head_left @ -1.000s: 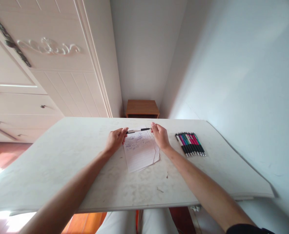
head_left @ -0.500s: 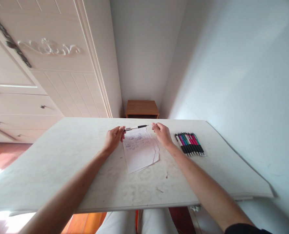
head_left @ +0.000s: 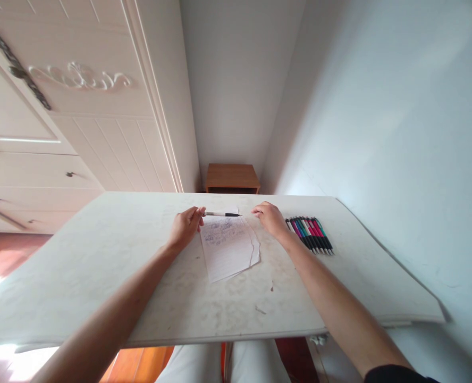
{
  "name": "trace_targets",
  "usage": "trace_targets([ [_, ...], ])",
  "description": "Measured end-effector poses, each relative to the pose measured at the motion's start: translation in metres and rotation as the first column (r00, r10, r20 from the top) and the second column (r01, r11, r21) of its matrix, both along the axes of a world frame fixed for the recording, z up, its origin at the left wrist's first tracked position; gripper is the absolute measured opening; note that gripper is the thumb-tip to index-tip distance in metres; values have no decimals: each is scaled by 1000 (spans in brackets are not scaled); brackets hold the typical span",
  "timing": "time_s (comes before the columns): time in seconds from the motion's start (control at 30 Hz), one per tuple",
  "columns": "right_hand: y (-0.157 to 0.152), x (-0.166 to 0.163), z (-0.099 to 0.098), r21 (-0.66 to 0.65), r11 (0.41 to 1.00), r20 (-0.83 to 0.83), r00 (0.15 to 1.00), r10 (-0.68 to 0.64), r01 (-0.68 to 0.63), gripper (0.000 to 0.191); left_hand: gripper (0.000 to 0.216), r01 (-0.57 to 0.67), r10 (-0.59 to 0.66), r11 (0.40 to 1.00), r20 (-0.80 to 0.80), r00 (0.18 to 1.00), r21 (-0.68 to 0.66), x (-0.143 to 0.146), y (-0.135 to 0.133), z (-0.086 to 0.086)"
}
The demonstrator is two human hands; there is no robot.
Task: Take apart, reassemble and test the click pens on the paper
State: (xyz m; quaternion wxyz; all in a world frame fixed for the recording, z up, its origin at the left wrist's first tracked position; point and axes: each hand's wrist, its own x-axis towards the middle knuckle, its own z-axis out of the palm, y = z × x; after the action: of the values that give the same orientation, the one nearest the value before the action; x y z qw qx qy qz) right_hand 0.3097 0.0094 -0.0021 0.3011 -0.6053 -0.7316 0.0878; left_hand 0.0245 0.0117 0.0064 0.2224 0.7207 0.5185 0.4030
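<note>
Just left of the frame's centre, I see the left hand (head_left: pixel 188 225) pinching a pen (head_left: pixel 222 214) by its end, which the fingers hide; it runs nearly level across the paper's (head_left: pixel 228 250) top. Its point faces the right hand (head_left: pixel 270 218), a gap away, fingertips pressed together; I can't tell whether they hold something tiny.

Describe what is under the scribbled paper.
Beneath the paper, what looks like a second sheet shows along its ragged right edge. The table surrounds them; anything fully covered is hidden.
</note>
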Motion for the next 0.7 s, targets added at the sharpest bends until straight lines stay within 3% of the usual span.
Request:
trace_targets([
  [0.23,2,3,-3,-40,999,140,990,22,-16,31,51,1,-1,1000,-14,1000,-13,1,-1,1],
  [0.5,5,8,-6,-36,999,-33,999,34,-35,34,51,3,-3,1000,-12,1000,4,1,-2,2],
  [0.7,2,4,7,28,997,-240,968,-70,78,25,50,9,-9,1000,-4,1000,6,0,-1,0],
])
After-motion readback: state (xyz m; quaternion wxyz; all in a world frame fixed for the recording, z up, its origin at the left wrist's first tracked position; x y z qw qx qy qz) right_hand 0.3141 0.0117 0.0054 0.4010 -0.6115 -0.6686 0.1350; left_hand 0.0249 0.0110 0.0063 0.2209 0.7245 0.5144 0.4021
